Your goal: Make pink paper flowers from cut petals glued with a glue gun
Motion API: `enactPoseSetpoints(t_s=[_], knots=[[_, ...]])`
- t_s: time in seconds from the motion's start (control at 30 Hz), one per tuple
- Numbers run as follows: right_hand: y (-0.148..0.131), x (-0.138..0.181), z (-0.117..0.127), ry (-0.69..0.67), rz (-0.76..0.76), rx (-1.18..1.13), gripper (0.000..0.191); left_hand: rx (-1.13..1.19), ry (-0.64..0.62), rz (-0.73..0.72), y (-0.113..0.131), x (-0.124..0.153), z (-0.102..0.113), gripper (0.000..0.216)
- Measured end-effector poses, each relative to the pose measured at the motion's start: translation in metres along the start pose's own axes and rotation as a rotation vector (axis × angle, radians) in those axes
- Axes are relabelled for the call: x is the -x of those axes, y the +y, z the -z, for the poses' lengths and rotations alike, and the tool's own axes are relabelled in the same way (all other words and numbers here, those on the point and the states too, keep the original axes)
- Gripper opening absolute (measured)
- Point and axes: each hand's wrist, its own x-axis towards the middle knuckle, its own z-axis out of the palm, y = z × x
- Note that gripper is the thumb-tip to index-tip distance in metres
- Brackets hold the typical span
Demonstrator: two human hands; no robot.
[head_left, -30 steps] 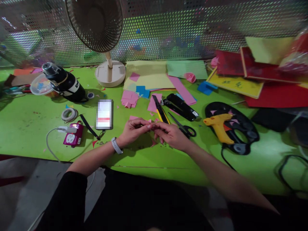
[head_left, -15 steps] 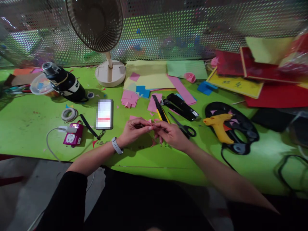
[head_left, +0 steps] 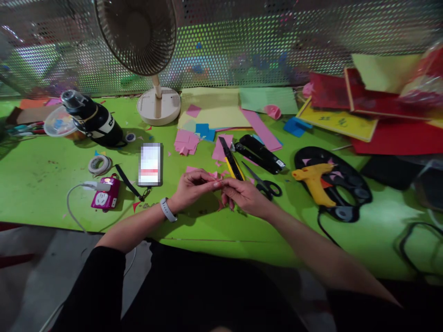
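- The left hand (head_left: pixel 195 184) is over the near middle of the green tabletop (head_left: pixel 38 184), its fingers bent and its thumb brought close to the index finger; a pale wristband (head_left: pixel 168 210) circles the wrist.
- The right hand (head_left: pixel 244 193) meets it from the right, fingers curled and thumb laid forward, so the fingertips of both hands come together.
- Whatever may be pinched at that meeting point is too small and covered to make out, so I cannot tell what either hand has hold of.
- Pink paper scraps (head_left: pixel 220 205) show just beside the fingertips, on their near side.
- A yellow-and-black utility knife (head_left: pixel 235 165) lies just far of the right hand, with black-handled scissors (head_left: pixel 273 188) to its right and a black stapler (head_left: pixel 259 154) farther off.
- A stack of pink paper squares (head_left: pixel 186 140) lies far of the left hand, beside blue paper (head_left: pixel 206 132).
- Well to the right, a yellow hot glue gun (head_left: pixel 316 182) rests on a black tray (head_left: pixel 360 186).
- Left of the hands are a smartphone (head_left: pixel 150 163), a magenta power adapter (head_left: pixel 114 189) and a tape roll (head_left: pixel 90 164).
- At the far left stand a black bottle (head_left: pixel 100 122) and a fan (head_left: pixel 136 34).
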Motion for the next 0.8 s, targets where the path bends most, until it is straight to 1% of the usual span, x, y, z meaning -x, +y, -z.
enactPoseSetpoints(t_s=[0.23,0.33,0.43,0.57,0.7,0.8], knots=[[0.0020,-0.0005,-0.0006,-0.016,0.013,0.007,0.040,-0.006,-0.007,0.021,0.0015,0.0000,-0.0005,0.016],[0.0006,-0.0006,-0.0003,-0.005,0.022,0.021,0.038,-0.003,0.006,0.004,0.0016,0.0003,-0.0005,0.014],[-0.0020,-0.0001,-0.0003,0.051,0.044,0.053,0.035,0.001,0.045,-0.010,0.0013,0.0011,-0.0009,0.013],[-0.0041,0.0004,-0.0006,0.130,0.122,0.148,0.028,0.018,0.089,0.028,0.0013,0.0022,-0.0026,0.021],[-0.0035,-0.0007,-0.0003,0.175,0.179,0.294,0.026,0.070,0.185,0.075,0.0042,-0.0014,-0.0017,0.028],[-0.0030,-0.0011,0.0031,0.197,0.191,0.325,0.026,0.112,0.242,0.057,0.0084,-0.0068,0.0022,0.028]])
